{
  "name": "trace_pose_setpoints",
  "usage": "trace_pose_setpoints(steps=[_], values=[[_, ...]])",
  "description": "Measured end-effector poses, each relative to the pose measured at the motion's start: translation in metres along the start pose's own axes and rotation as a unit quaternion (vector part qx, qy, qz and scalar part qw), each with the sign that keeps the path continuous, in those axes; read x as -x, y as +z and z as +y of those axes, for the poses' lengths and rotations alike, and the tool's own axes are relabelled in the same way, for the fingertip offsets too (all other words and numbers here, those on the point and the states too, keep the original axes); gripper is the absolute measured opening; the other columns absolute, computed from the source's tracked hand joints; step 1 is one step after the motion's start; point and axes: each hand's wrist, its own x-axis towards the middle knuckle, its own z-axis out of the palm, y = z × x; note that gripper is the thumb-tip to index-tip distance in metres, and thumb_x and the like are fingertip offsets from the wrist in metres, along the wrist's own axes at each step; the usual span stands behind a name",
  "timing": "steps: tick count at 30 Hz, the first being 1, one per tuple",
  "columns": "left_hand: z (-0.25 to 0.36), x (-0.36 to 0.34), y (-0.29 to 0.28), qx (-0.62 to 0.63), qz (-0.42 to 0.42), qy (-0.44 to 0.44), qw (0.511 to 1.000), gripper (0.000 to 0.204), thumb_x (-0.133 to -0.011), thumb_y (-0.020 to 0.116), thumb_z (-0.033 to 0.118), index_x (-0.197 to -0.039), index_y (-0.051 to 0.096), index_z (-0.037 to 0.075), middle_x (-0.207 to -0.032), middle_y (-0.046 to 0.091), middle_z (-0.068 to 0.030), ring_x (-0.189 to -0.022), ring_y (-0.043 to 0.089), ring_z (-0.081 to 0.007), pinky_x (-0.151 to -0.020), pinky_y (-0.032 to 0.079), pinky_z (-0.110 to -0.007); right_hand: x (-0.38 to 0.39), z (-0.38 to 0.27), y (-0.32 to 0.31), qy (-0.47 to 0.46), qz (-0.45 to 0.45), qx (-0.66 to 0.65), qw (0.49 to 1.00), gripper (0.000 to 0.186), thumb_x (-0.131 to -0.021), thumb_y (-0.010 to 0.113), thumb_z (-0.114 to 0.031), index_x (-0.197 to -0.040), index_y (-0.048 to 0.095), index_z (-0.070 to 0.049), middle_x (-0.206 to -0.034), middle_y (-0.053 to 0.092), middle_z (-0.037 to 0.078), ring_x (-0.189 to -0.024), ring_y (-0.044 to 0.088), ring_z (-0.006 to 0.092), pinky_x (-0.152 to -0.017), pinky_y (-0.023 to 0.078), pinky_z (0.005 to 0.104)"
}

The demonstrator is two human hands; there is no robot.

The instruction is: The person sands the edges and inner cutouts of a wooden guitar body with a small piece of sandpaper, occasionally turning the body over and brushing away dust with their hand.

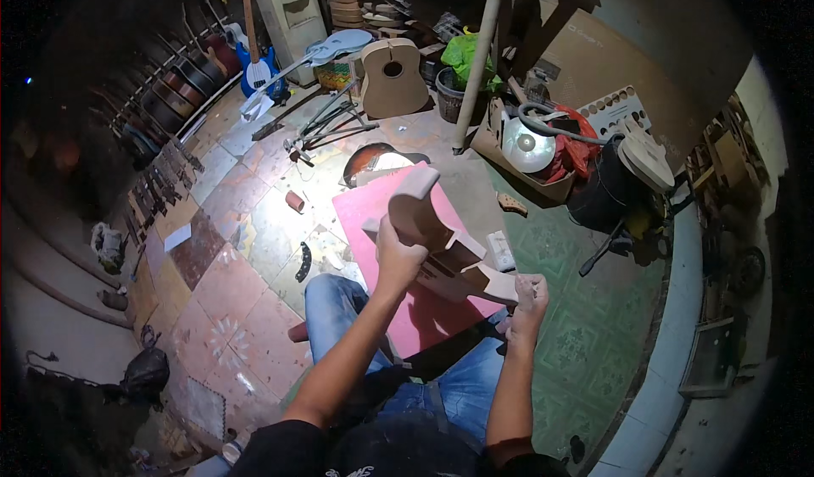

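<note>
The guitar body (424, 223) is being gripped by the left hand (400, 255) and right hand (529, 297) above the pink board (434, 323); its outline is apparently being shown already cut, while finish is lacking.

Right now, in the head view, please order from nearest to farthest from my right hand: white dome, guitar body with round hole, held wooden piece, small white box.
From your right hand:
1. Held wooden piece: in its grip.
2. Small white box: just ahead, slightly left.
3. White dome: farther ahead.
4. Guitar body with round hole: far back, left.
</note>
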Motion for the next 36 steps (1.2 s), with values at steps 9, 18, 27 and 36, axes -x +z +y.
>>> trace_pose_setpoints(steps=[9, 18, 27, 36], values=[[-0.073, -0.007, -0.036, -0.266, -0.047, 0.274, 0.923, 0.058, -0.092, 0.062, 0.038, -0.14, 0.051, 0.005, -0.141, 0.052, -0.019, -0.138, 0.042, -0.0394, -0.116, 0.03, -0.05, -0.016, 0.027, -0.061, 0.053, -0.001, -0.058, 0.997, 0.044, -0.076, 0.071, -0.044, -0.099, 0.049, -0.014, -0.091, 0.05, 0.001, -0.077, 0.057, 0.0172, -0.054, 0.049, 0.0305], [-0.136, -0.047, -0.062, -0.035, -0.062, -0.046, 0.996, 0.044, -0.108, 0.036, 0.031, -0.134, 0.059, 0.002, -0.135, 0.06, -0.0159, -0.123, 0.057, -0.0315, -0.107, 0.042, -0.041, -0.022, 0.039, -0.082, 0.056, -0.035, -0.16, 0.985, 0.039, -0.077, 0.072, -0.039, -0.095, 0.048, -0.015, -0.091, 0.046, 0.0, -0.084, 0.056, 0.0166, -0.071, 0.051, 0.0329], [-0.14, -0.024, -0.062, 0.136, -0.116, -0.367, 0.913, 0.07, -0.101, 0.037, 0.064, -0.136, 0.058, 0.006, -0.125, 0.065, -0.0084, -0.108, 0.062, -0.0195, -0.089, 0.045, -0.03, -0.033, 0.049, -0.124, 0.12, -0.056, -0.127, 0.983, 0.031, -0.089, 0.067, -0.046, -0.098, 0.056, -0.018, -0.101, 0.063, 0.002, -0.097, 0.064, 0.0201, -0.085, 0.053, 0.0376], [-0.12, -0.031, -0.03, 0.064, -0.02, 0.051, 0.996, 0.05, -0.111, 0.031, 0.028, -0.124, 0.066, -0.006, -0.122, 0.069, -0.0176, -0.119, 0.061, -0.024, -0.108, 0.041, -0.035, -0.041, 0.055, -0.132, 0.123, -0.107, -0.158, 0.974, 0.034, -0.085, 0.068, -0.047, -0.099, 0.058, -0.018, -0.104, 0.064, 0.001, -0.098, 0.064, 0.0207, -0.086, 0.053, 0.0375]])
